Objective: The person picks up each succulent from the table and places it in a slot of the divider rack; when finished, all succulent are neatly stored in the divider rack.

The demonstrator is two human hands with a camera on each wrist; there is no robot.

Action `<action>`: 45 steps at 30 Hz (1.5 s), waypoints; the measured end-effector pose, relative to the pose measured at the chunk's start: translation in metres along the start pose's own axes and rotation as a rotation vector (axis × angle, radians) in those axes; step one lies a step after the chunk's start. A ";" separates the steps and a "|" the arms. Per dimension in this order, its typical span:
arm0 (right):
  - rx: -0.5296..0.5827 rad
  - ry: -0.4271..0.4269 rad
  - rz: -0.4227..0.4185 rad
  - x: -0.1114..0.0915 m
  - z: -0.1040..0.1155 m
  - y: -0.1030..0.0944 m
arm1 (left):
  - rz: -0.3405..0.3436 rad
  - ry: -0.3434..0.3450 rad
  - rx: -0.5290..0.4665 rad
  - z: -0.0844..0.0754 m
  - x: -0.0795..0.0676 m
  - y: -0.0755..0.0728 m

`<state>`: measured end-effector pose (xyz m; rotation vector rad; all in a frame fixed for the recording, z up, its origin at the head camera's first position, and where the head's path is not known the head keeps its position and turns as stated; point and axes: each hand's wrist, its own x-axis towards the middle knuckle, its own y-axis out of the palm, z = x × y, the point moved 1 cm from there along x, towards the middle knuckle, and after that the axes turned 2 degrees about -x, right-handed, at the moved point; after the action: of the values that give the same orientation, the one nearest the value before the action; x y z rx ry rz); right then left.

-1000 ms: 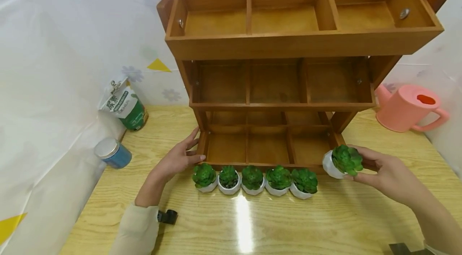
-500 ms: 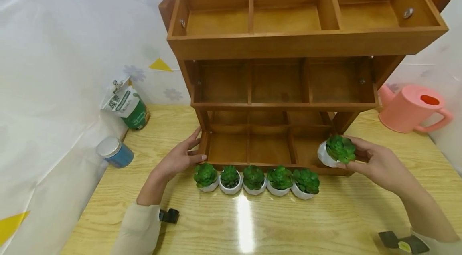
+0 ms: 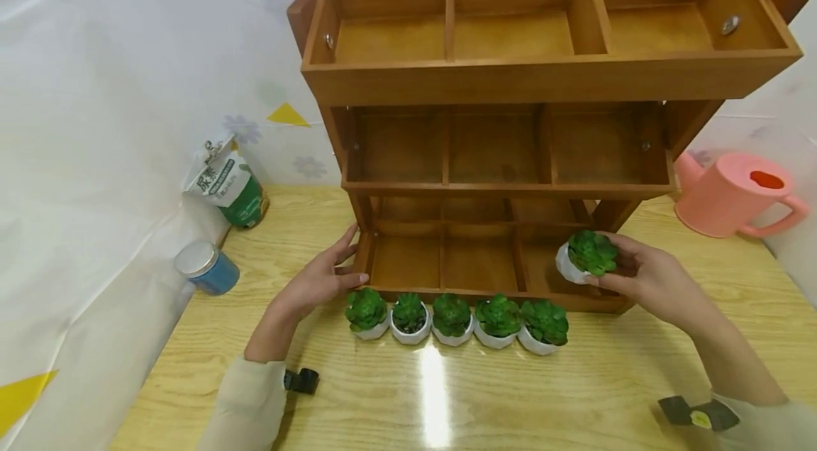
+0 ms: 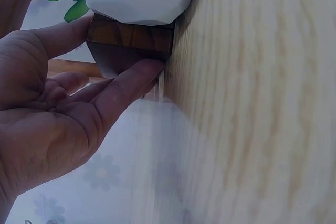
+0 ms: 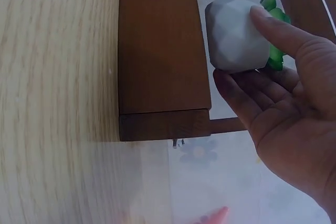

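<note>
My right hand holds a potted succulent by its white faceted pot, thumb on one side and fingers on the other. The plant hangs tilted over the right compartment of the bottom tier of a wooden plant shelf; in the right wrist view the pot is above the tier's front board. At the tier's front left corner, my left hand grips the wood between thumb and fingers. Several more potted succulents stand upright in a row along the shelf's front.
A pink watering can stands right of the shelf. To the left are a green and white pouch with a clip and a blue jar with a silver lid. A patterned sheet covers the wall behind.
My right hand has carried the succulent left and away from me, from beside the shelf's front right corner to over the right compartment. My left hand keeps its grip on the corner.
</note>
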<state>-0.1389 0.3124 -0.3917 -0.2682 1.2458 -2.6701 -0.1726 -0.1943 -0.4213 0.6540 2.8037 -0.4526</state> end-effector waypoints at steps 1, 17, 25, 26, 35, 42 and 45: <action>-0.006 0.004 0.000 0.001 0.000 0.001 | 0.001 0.000 -0.003 0.000 0.000 0.000; -0.136 0.015 0.065 0.016 0.000 0.014 | 0.021 0.006 -0.016 0.001 0.000 0.000; -0.148 0.024 0.081 0.019 0.003 0.024 | 0.014 0.000 -0.020 0.003 0.001 0.000; -0.151 0.023 0.084 0.019 0.004 0.025 | 0.015 0.000 -0.021 0.004 0.001 0.000; -0.215 0.021 0.103 0.024 0.007 0.029 | 0.023 0.011 -0.037 0.004 0.002 0.000; -0.232 0.029 0.152 0.031 0.009 0.028 | 0.029 0.008 -0.040 0.004 0.001 -0.002; -0.230 0.033 0.170 0.032 0.009 0.027 | 0.035 0.010 -0.043 0.002 0.001 -0.001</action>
<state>-0.1651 0.2812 -0.4046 -0.1415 1.5145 -2.4001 -0.1734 -0.1958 -0.4234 0.6966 2.7983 -0.3820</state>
